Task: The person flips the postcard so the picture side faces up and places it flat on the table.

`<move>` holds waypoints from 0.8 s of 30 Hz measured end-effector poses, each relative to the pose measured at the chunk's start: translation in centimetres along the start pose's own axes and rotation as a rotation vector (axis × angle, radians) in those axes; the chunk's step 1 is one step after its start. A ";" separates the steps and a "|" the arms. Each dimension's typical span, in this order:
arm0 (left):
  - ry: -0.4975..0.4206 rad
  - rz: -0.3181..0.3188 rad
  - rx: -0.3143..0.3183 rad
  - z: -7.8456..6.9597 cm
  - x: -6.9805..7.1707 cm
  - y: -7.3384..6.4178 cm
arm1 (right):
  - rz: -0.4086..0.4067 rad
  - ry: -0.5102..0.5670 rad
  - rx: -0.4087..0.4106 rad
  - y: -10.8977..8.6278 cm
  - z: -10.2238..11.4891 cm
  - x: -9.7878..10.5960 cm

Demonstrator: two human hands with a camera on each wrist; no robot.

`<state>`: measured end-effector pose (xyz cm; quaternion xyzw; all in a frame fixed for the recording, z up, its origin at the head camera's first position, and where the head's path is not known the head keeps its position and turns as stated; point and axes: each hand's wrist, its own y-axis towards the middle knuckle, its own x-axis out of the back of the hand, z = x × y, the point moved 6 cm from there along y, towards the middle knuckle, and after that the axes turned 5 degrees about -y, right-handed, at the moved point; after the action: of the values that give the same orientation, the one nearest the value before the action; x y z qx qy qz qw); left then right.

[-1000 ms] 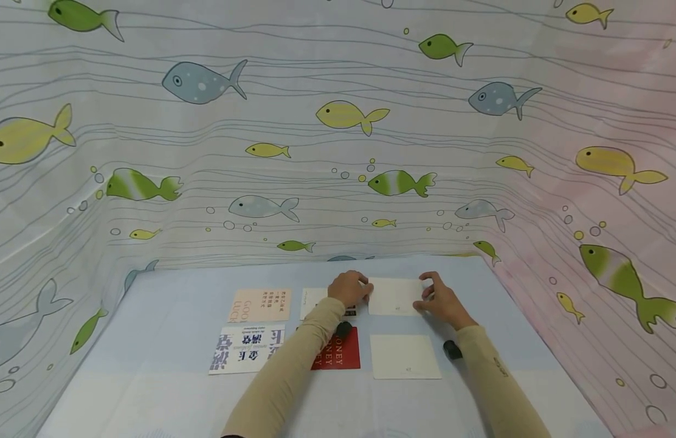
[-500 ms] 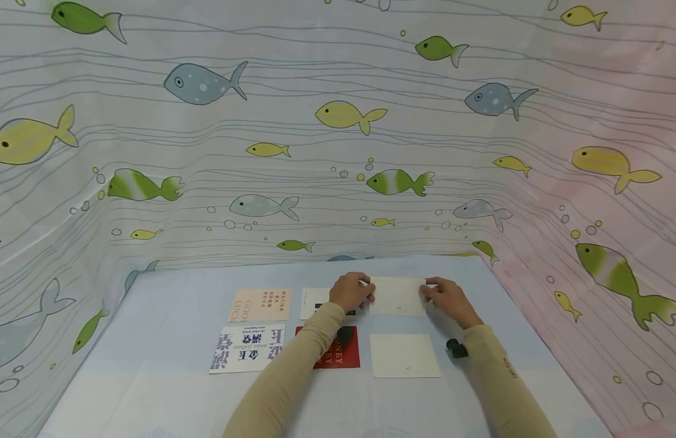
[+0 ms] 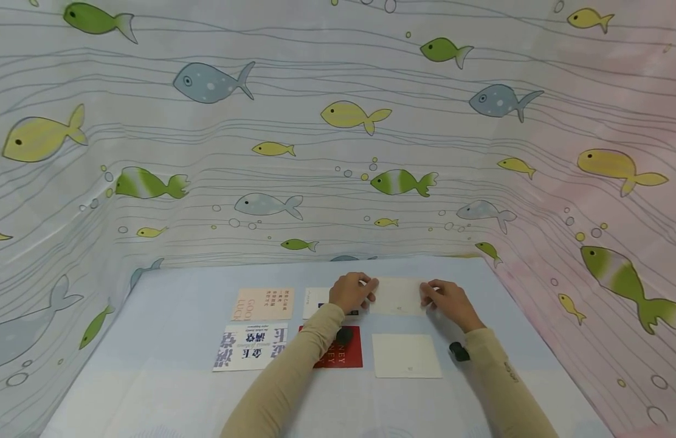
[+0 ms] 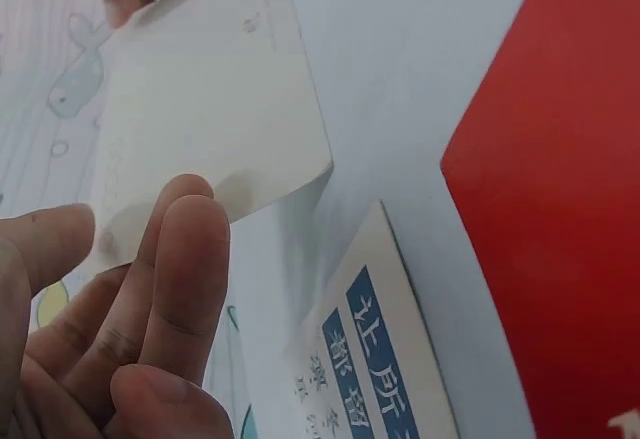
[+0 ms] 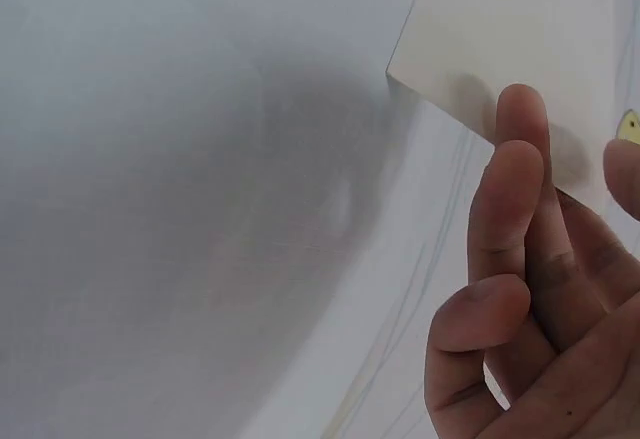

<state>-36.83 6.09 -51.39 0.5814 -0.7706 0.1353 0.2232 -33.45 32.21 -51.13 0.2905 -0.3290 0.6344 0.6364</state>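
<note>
A blank cream card is held at its two short edges between my hands at the back right of the table. My left hand pinches its left edge; my right hand has the right edge. In the left wrist view the card looks tilted and raised, with the left fingers at its near edge. Right fingers overlap the card in the right wrist view. Partly under the left hand lies a white card with blue print. A second cream card lies closer to me.
On the left lie a pink card and a white card with purple lettering. The left sleeve partly covers a red card. A dark object sits at the right wrist. A fish-patterned cloth walls in the table.
The right hand was spread at the card's right side and has closed onto its edge. My left hand keeps its place. Cards on the table have not moved.
</note>
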 end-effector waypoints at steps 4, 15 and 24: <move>0.013 -0.003 -0.011 0.0 0.2 0.0 | -0.044 0.006 0.026 -0.2 0.2 0.1; 0.023 -0.008 -0.045 -1.3 0.9 -0.6 | -0.096 0.047 0.075 -0.8 0.8 0.8; 0.070 0.013 -0.054 -1.8 1.2 -0.9 | -0.061 0.048 0.060 -1.1 0.9 0.8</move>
<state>-35.89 5.66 -49.32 0.5652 -0.7694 0.1361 0.2647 -32.38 32.01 -49.89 0.3041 -0.2852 0.6311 0.6542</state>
